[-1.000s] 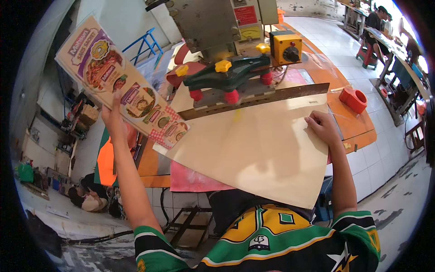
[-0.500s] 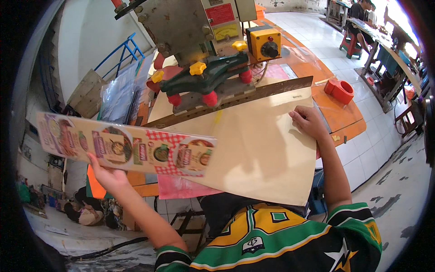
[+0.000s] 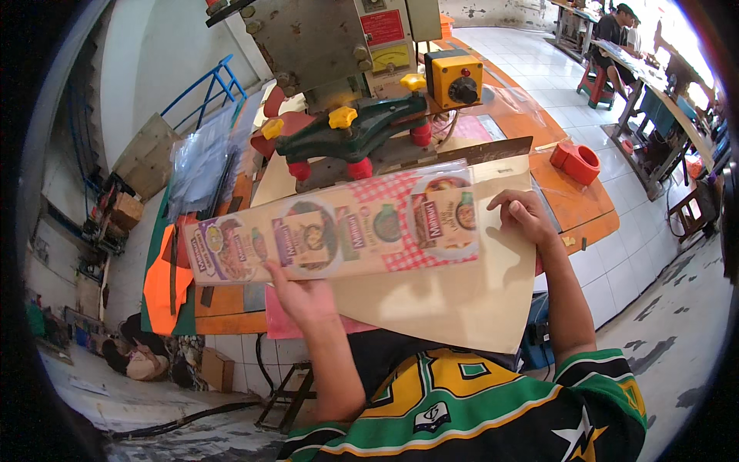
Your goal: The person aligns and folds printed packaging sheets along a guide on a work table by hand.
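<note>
My left hand [image 3: 305,299] grips the lower edge of a long printed plastic sheet [image 3: 350,231], with its thumb on the front. Bowls of food and a red checked pattern cover the sheet, which is held above a cream board [image 3: 431,312]. The sheet's right end hangs near my right hand [image 3: 527,219]. That hand is over the board's right edge with nothing in it, its fingers loosely bent and apart. Behind the sheet is a press with a dark green clamp arm [image 3: 354,138] and a straight metal bar [image 3: 504,148], now partly covered by the sheet.
A yellow control box [image 3: 454,79] with a black knob is on the press. A red tape dispenser [image 3: 575,161] sits on the orange table [image 3: 586,209] at right. Clear plastic sheets [image 3: 202,165] are stacked at left, near an orange piece [image 3: 163,289]. People work at far tables.
My left hand has carried the printed sheet to the right, across the cream board and in front of the metal bar. My right hand's fingers have spread a little.
</note>
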